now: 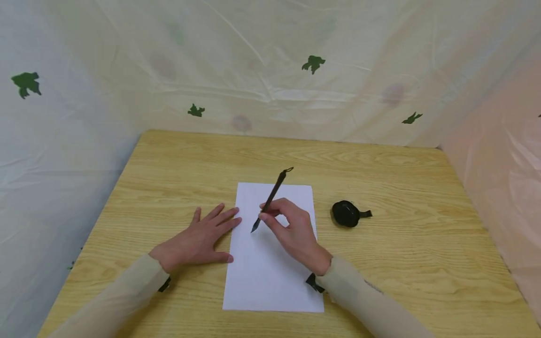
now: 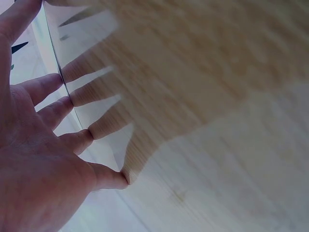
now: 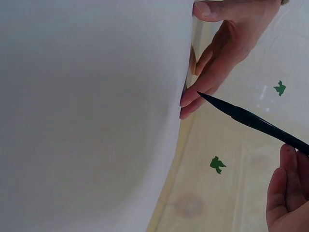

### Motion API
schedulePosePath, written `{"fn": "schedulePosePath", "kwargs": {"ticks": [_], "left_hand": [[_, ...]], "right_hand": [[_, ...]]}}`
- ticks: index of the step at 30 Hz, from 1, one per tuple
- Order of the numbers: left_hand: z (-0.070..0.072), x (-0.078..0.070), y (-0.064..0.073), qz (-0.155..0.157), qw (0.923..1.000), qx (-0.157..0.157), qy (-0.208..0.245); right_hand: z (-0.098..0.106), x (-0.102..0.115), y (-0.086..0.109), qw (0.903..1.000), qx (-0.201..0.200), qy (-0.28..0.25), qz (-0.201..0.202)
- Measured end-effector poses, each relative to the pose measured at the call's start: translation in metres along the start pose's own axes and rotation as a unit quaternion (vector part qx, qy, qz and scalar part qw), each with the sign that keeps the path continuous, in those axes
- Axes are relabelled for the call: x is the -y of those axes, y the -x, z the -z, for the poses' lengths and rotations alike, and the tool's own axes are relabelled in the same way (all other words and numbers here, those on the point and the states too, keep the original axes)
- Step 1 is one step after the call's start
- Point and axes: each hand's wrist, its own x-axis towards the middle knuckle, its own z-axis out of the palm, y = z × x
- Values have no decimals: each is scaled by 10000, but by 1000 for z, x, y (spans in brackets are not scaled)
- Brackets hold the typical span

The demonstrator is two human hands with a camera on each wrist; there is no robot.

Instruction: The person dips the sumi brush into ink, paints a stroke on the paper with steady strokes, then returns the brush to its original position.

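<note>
Pinching brush (image 1: pixel 274 191) over paper (image 1: pixel 266 281) w/ R hand (image 1: pixel 293 227), L hand (image 1: pixel 204 238) splayed at edge, blk dish (image 1: pixel 345 214) to R

Brush (image 3: pixel 260 124) partly outside; right wrist view

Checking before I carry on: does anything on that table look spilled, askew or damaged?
Nothing stands out. The paper shows no visible marks or tears, the right hand holds the brush, and the black dish sits right of the paper with no visible spill around it.

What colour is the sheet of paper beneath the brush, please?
The sheet of paper is white, best seen in the head view.
</note>
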Motion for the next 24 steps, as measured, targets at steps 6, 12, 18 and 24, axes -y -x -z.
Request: {"fn": "schedulePosePath", "kwargs": {"ticks": [6,12,18,24], "left_hand": [[0,0,-1,14,10000,23,34],[0,-1,-2,81,9999,79,6],[-1,-1,-2,101,9999,81,7],[-2,0,-1,84,9999,68,18]], "right_hand": [[-3,-1,0,9997,180,31,-130],[-6,-2,0,9996,258,44,-102],[-8,-3,-1,9994,320,114,11],[-9,-3,-1,9989,432,174,3]]}}
